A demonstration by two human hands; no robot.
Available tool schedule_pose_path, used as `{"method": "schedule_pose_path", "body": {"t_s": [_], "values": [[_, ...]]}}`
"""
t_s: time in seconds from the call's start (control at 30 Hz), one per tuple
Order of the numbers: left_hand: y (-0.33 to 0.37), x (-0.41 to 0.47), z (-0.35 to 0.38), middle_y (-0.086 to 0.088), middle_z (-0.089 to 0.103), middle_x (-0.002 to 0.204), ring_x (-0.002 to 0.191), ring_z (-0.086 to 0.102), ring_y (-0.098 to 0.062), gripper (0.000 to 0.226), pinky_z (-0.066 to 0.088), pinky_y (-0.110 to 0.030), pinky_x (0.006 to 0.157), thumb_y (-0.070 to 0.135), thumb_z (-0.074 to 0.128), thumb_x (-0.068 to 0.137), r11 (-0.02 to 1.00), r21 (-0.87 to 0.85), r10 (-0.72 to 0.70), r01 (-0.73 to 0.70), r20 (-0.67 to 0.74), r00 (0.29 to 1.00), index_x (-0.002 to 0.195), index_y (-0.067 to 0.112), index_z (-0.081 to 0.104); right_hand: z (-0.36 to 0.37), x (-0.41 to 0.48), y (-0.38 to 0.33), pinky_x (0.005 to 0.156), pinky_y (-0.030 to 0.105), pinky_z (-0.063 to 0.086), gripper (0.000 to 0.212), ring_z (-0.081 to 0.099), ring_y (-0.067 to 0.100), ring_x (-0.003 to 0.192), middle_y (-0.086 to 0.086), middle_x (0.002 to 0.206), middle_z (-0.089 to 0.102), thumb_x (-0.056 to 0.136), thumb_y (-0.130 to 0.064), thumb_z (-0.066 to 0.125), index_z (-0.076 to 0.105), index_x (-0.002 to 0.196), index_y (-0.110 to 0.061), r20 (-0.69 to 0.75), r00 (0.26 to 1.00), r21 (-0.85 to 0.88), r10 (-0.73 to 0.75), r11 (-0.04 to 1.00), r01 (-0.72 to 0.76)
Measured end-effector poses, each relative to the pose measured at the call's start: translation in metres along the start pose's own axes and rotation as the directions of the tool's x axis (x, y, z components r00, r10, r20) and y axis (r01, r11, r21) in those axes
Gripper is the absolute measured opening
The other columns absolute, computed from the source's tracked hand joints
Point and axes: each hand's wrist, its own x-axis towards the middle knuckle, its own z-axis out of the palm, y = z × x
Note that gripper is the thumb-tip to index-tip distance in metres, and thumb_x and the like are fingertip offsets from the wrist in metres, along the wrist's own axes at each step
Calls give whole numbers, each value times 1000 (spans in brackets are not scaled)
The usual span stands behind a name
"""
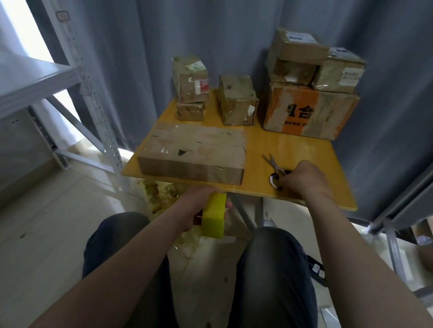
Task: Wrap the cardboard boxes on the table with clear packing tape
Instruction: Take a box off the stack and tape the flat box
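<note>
L hand (pixel 197 202) grips yellow dispenser (pixel 214 214); R hand (pixel 299 176) closing on scissors (pixel 275 166). Keep tape taut off long box (pixel 194 152), cut close.

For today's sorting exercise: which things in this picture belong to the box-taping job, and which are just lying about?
Job: long flat box, yellow tape dispenser in left hand, scissors at right hand, stacked boxes.

Lying about: metal shelving, grey curtain, floor litter.

Grey curtain (pixel 197 28) behind the yellow worktop (pixel 305 146). Metal shelf (pixel 26 85) at left, above pale floor (pixel 30 224). Crumpled plastic wrap (pixel 161 195) below the worktop's near edge.
</note>
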Motion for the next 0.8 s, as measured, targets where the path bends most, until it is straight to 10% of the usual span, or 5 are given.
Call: {"method": "schedule_pose_path", "body": {"t_s": [0.13, 0.23, 0.4, 0.53, 0.8], "values": [[1, -4, 1, -12, 78, 83, 65, 72, -25, 12, 59, -35, 67, 18, 56, 103, 996, -85, -17, 17, 3, 1000, 104, 10, 65, -6, -13, 5, 59, 35, 45, 49, 62, 24, 79, 5, 86, 63, 72, -54, 87, 56, 86, -18, -25, 1000, -27, 0, 1000, -1], [2, -6, 4, -12, 77, 78, 61, 71, -24, 10, 60, -33, 61, 16, 57, 102, 995, -93, -26, 26, 3, 1000, 103, 9, 64, -6, -17, 7, 53, 33, 42, 43, 59, 20, 67, 4, 77, 61, 75, -46, 86, 59, 79, -13, 38, 999, 274, -4, 962, -6], [5, -9, 5, -14, 77, 78, 58, 71, -25, 11, 60, -33, 59, 15, 57, 103, 993, -109, -39, 38, -4, 999, 104, 6, 64, -18, -43, 1, 56, 28, 59, 26, 58, 14, 54, 9, 88, 71, 86, -26, 81, 76, 102, -6, 310, 856, 854, -414, 517, -59], [3, -8, 4, -14, 75, 72, 57, 69, -25, 11, 59, -34, 61, 13, 56, 104, 993, -120, -21, 21, 0, 1000, 100, 6, 63, -25, -40, 4, 62, 31, 62, 49, 57, 14, 70, 12, 100, 64, 73, -37, 92, 74, 108, -8, 709, 456, 620, -539, 784, -37], [-1, -6, 0, -16, 74, 72, 52, 68, -23, 10, 58, -30, 53, 11, 61, 101, 988, -151, 20, -19, 7, 1000, 106, 3, 63, -26, -22, -12, 70, 34, 57, 88, 55, 14, 69, 9, 98, 58, 65, -53, 93, 64, 128, 2, 763, 576, 258, -294, 955, 145]]}}
